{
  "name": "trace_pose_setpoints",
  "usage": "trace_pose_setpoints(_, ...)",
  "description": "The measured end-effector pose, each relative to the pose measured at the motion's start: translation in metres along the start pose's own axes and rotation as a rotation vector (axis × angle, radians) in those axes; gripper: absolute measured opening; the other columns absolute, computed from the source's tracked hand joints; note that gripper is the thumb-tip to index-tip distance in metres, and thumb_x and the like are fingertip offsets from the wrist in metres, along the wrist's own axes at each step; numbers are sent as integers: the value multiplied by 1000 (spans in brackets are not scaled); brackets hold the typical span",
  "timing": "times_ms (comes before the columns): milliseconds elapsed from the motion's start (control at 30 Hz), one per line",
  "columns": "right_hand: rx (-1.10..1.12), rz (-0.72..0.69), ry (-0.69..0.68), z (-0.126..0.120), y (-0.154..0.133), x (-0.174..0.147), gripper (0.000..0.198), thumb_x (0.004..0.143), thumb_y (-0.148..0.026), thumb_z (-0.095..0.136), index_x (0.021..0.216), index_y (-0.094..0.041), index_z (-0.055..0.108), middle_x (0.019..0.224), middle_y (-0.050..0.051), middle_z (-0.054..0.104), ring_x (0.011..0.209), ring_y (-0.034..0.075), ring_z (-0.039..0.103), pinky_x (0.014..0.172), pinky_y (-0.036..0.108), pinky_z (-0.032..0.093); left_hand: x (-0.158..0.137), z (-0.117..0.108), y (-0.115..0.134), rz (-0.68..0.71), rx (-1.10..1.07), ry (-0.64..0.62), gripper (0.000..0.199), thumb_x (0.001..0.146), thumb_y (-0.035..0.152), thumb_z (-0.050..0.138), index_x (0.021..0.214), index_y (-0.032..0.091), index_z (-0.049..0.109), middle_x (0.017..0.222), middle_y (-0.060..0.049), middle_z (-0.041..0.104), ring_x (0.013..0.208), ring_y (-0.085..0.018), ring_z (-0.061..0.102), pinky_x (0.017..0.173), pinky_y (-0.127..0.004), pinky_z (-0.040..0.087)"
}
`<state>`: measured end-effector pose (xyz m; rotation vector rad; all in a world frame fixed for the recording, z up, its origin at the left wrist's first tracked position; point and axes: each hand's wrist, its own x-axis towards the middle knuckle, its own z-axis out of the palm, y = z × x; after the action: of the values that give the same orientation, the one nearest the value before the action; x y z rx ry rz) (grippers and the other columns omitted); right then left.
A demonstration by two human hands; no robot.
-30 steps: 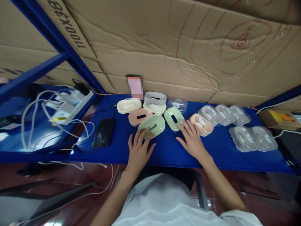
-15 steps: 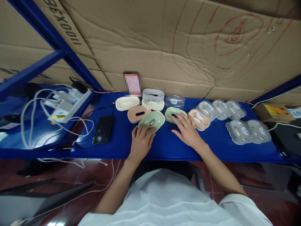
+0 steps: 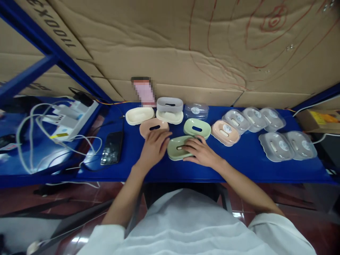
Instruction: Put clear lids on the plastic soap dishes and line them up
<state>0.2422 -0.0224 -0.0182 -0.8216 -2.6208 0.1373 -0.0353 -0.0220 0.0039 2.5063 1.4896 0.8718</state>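
My right hand (image 3: 203, 151) is at the right end of a green oval soap dish (image 3: 173, 151), fingers over its inside and thumb at the near rim. The dish has a small pale piece in its middle. My left hand (image 3: 152, 152) is just left of it, fingers stretched and holding nothing, at the near edge of a peach soap dish (image 3: 145, 129) with a slot. Whether the fingertips touch that dish I cannot tell. Behind the right hand lies another green slotted dish (image 3: 190, 125). To its right is a peach dish (image 3: 222, 136) under a clear lid.
Cream dishes (image 3: 139, 115), a grey slotted dish (image 3: 170, 102) and clear lids (image 3: 196, 111) stand along the back. Several grey lidded dishes (image 3: 277, 148) are at the right. A black phone (image 3: 112, 148) and a cable-filled power strip (image 3: 77, 118) lie left. Cardboard (image 3: 148, 39) walls the back.
My left hand has let go of the green soap dish and moved left. My right hand has come from the rear green dish onto this one, which now sits further right and straighter.
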Motion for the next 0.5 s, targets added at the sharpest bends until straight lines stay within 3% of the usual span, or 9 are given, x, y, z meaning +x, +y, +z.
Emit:
trace_pose_setpoints(233,14,55,73,5,-2,-1,53,105,-64,58,128,-18,72,118,11,76,120,25,64,116,44,35,75,10,-55,-20,227,-53,50,110,37,43,153,16,56,160,-20,55,147,-37,51,126,-59,30)
trace_pose_setpoints(367,41,82,92,4,0,-1,51,105,-64,60,122,-18,73,117,11,76,116,25,66,113,43,36,88,16,-60,-55,215,-21,59,113,47,38,159,12,48,154,-22,54,144,-39,52,121,-56,38)
trace_pose_setpoints(500,75,81,112,0,-3,-2,51,101,-66,65,122,-20,74,115,10,75,115,26,66,111,43,37,88,18,-59,-88,198,-13,49,112,47,46,146,14,60,152,-21,53,143,-40,52,120,-59,39)
